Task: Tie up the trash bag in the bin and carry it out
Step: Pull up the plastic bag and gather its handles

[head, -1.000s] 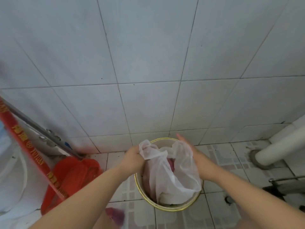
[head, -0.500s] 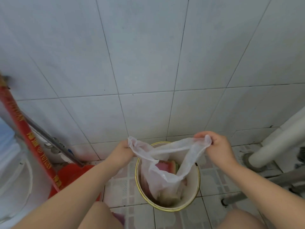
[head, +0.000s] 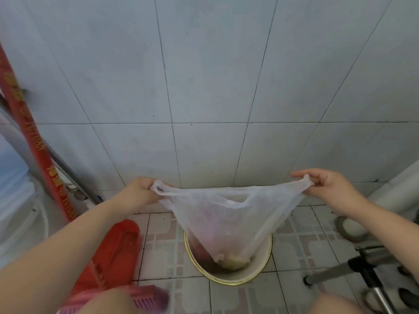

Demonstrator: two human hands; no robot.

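Note:
A thin translucent white trash bag (head: 229,220) hangs stretched wide between my hands, with reddish and pale scraps showing through its lower part. My left hand (head: 141,192) pinches the bag's left handle. My right hand (head: 326,185) pinches the right handle, pulled far out to the side. The bag's bottom still dips into the round white bin with a gold rim (head: 260,271), which stands on the tiled floor against the wall.
A red dustpan (head: 115,252) lies left of the bin, a pink comb-like brush (head: 145,299) near my knee. A red pole and a metal handle (head: 34,150) lean at the left wall. A white pipe (head: 399,191) and metal tripod legs (head: 353,266) stand at the right.
Both hands have risen and moved apart, drawing the bag up so most of it is out of the bin. The right hand went from reaching at the bag to gripping its handle.

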